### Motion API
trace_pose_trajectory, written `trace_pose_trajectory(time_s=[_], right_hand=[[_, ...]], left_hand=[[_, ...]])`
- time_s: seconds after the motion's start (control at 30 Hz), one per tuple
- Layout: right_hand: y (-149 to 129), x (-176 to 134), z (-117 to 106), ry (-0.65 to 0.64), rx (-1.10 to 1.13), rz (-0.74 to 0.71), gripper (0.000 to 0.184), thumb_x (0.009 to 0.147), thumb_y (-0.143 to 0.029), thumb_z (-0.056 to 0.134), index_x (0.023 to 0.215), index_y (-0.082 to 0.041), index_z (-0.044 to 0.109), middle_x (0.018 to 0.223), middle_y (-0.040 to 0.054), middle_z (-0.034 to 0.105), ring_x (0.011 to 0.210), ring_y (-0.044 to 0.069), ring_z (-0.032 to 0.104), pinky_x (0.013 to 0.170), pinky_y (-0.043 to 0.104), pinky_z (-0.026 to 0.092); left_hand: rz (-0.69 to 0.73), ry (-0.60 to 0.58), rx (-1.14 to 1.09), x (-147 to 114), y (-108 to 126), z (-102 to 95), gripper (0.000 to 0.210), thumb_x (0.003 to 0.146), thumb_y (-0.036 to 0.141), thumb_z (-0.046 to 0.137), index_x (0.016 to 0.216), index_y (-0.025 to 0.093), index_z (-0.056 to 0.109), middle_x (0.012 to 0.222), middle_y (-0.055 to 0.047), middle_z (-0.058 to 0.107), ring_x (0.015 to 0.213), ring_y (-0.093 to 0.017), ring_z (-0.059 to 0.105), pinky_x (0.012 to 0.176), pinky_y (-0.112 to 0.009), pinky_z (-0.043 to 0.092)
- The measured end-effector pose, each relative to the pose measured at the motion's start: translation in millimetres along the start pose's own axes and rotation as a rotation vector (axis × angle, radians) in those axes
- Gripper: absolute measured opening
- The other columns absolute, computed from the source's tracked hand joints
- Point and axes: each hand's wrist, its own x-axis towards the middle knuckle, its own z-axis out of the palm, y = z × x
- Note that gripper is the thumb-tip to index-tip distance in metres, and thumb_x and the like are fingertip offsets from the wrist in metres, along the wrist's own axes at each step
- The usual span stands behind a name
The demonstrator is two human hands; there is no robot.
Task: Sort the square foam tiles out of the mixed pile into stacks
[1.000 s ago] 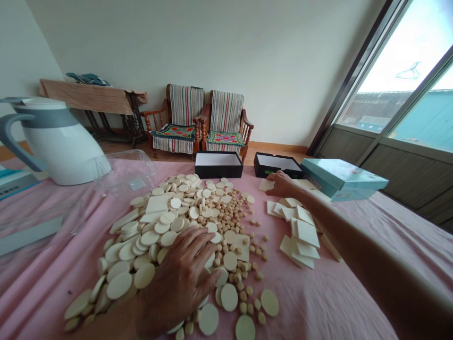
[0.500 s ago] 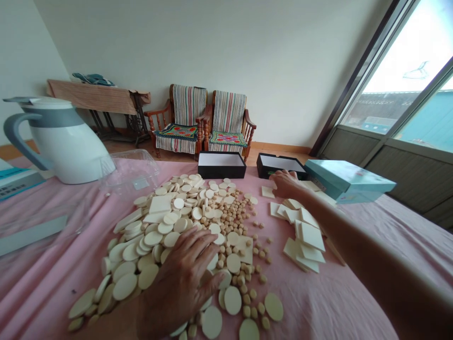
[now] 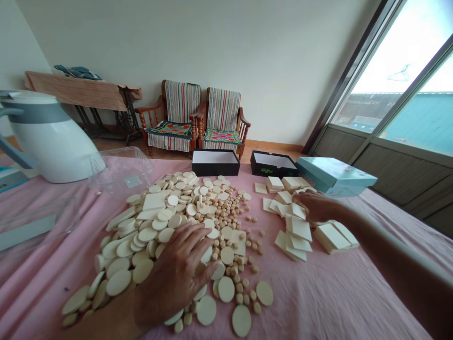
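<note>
My left hand lies palm down on a wide heap of pale wooden discs, its fingers stretched out and slightly apart. Small wooden cubes with rounded edges spill along the heap's right side. A square wooden tile rests on top of the discs. My right hand is over the loose square tiles on the right; its fingertips are blurred and partly hidden, so their grip cannot be made out. Neater stacks of square tiles stand close to its wrist, and more tiles lie behind it.
Two open black boxes stand at the cloth's far edge, beside a closed light-blue box. To the left are a clear plastic container and a white jug. Pink cloth covers the surface.
My right hand has moved back from beside the right black box toward the loose tiles, uncovering tile stacks there. My left hand stays on the discs. The view has shifted slightly.
</note>
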Motion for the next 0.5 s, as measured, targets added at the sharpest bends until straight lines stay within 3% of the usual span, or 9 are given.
trace_pose_trajectory(time_s=[0.1,0.2,0.4,0.5], right_hand=[[-1.1,-7.2,2.8,-0.076,-0.02,0.048,0.056,0.063,-0.017,0.064,0.119,-0.017,0.059,0.131,0.0168,0.055,0.123,0.036,0.046,0.099,0.051,0.036],[-1.1,-7.2,4.2,-0.073,0.008,0.079,0.061,0.067,-0.019,0.062,0.128,-0.016,0.053,0.136,0.0165,0.051,0.128,0.035,0.041,0.102,0.052,0.033],[3.2,-1.6,0.7,-0.102,0.053,0.07,0.057,0.064,-0.018,0.062,0.121,-0.017,0.057,0.126,0.0149,0.057,0.118,0.032,0.05,0.098,0.043,0.039],[8.4,4.7,-5.1,-0.027,0.061,0.063,0.058,0.066,-0.023,0.063,0.123,-0.018,0.055,0.126,0.0143,0.056,0.119,0.031,0.049,0.098,0.042,0.038]], left_hand=[[-0.011,-0.004,-0.001,-0.5,-1.0,1.9,0.029,0.087,0.033,0.058,0.111,0.017,0.061,0.12,-0.009,0.06,0.119,-0.026,0.049,0.106,-0.049,0.037],[-0.002,-0.017,-0.002,-0.6,-2.3,2.9,0.03,0.087,0.034,0.058,0.112,0.018,0.061,0.121,-0.008,0.06,0.119,-0.026,0.049,0.106,-0.048,0.037],[0.006,-0.013,0.007,-1.2,-4.4,3.6,0.029,0.087,0.033,0.058,0.112,0.018,0.062,0.121,-0.008,0.061,0.12,-0.026,0.049,0.106,-0.049,0.039],[0.014,-0.008,0.014,-0.4,-4.4,3.5,0.029,0.087,0.033,0.058,0.111,0.018,0.062,0.12,-0.008,0.061,0.118,-0.026,0.05,0.105,-0.049,0.039]])
